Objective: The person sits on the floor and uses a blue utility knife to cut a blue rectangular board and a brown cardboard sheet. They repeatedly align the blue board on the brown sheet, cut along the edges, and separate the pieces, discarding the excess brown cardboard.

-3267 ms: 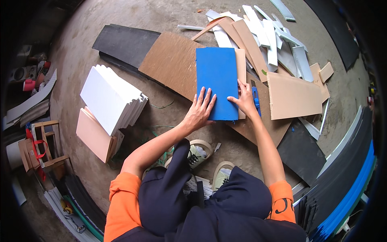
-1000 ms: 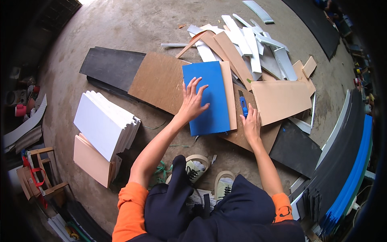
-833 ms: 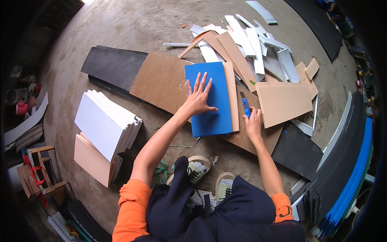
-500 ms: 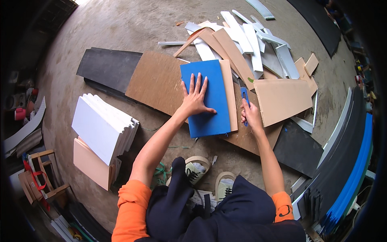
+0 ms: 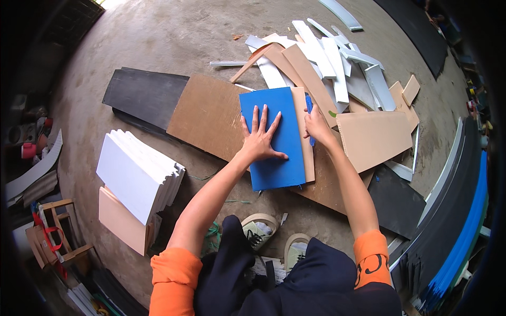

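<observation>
Left hand (image 5: 258,142) spread on blue panel (image 5: 290,131) atop tan board (image 5: 309,166), right hand (image 5: 316,126) gripping blue cutter (image 5: 309,103) just right of it: panel could slip if pressed too lightly, letting the cutter veer toward the left hand.

stacked panels (image 5: 132,176) lie left of the sheet (image 5: 284,134), scraps (image 5: 334,66) behind.

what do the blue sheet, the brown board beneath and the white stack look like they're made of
Blue sheet: probably foam or plastic, matte, since its colour is even with no grain.
Brown board: likely wood or plywood, dull and worn, judging by its mottled, scuffed face.
White stack: perhaps foam or plastic sheets, smooth and matte, with thick white edges.
</observation>
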`<state>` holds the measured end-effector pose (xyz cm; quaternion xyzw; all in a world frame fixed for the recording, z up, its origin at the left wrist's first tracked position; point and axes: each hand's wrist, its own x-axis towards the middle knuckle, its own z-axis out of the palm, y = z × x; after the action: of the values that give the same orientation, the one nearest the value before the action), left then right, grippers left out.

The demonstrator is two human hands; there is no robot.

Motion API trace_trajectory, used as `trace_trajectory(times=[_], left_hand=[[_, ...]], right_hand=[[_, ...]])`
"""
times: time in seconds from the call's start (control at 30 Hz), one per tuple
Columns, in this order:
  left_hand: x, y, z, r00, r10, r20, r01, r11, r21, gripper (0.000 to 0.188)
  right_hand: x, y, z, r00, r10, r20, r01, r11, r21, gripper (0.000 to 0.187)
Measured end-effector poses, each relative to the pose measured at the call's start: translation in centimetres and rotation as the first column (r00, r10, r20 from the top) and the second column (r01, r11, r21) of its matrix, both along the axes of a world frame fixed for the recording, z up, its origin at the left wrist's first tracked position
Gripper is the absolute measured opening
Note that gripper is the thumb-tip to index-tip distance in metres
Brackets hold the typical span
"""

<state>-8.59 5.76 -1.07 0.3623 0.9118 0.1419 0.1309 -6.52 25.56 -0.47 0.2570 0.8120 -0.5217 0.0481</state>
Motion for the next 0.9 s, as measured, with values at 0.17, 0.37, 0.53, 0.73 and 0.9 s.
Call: trace_trajectory(times=[0.17,0.37,0.53,0.73,0.9], left_hand=[[0.1,0.4,0.4,1.000,0.007,0.005,-0.007,1.000,0.014,0.125],[0.1,0.1,0.5,0.999,0.030,0.023,-0.030,1.000,-0.008,0.124],[0.2,0.1,1.0,0.998,0.032,0.049,-0.031,0.999,-0.010,0.123],[0.2,0.9,1.4,0.992,0.084,0.094,-0.079,0.996,-0.049,0.123],[0.0,0.6,1.5,0.985,0.112,0.134,-0.094,0.986,-0.138,0.125]], right_hand=[[-4.3,0.3,0.6,0.954,0.168,0.248,-0.274,0.824,0.497,0.032],[-5.6,-0.9,1.2,0.949,0.204,0.241,-0.312,0.722,0.618,0.033],[-7.4,-0.8,3.6,0.870,0.204,0.449,-0.375,0.864,0.335,0.031],[-5.1,-0.7,4.2,0.662,0.227,0.714,-0.409,0.908,0.091,0.027],[6.4,-3.4,4.9,0.684,0.237,0.690,-0.412,0.906,0.096,0.034]])
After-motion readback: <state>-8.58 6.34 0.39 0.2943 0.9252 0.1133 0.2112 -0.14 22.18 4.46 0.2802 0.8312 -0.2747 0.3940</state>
